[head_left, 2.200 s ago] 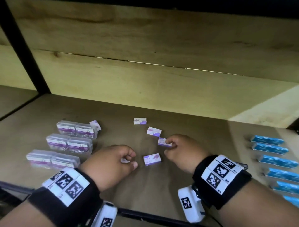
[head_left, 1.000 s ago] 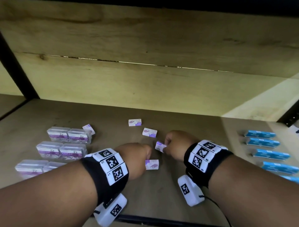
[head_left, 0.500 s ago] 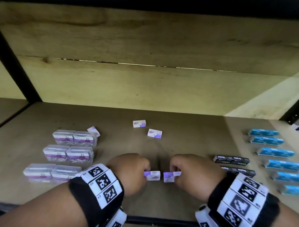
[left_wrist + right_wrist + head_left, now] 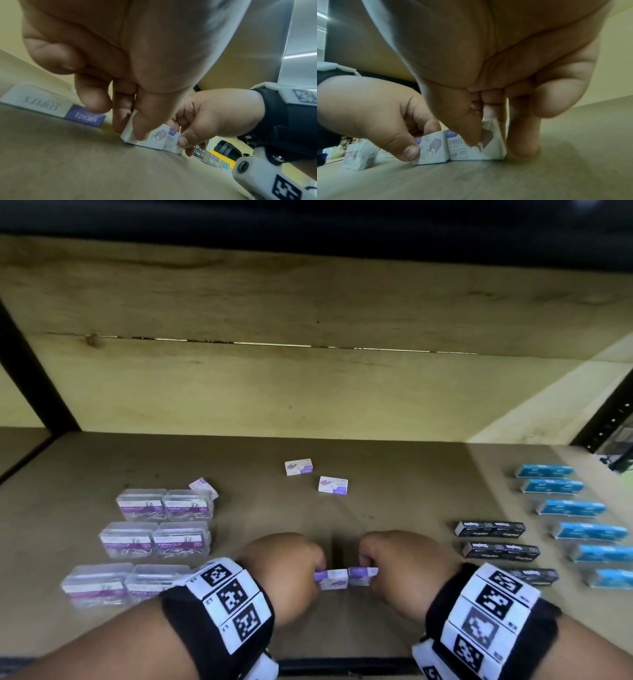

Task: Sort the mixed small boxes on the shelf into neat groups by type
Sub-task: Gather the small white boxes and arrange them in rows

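Both hands worked low at the front of the shelf. The left hand pinched a small white-and-purple staple box between thumb and fingertips, and the right hand pinched a matching second box the same way. These two boxes stood on the shelf board end to end, touching each other, as the right wrist view showed plainly.

Farther back, two more staple boxes lay flat and apart from one another, and a fifth small box leaned tilted against the rear of the clear paper-clip cases, which sat in three paired rows on the left. To the right lay black staple boxes, with a column of blue boxes beyond them near the shelf's right edge.
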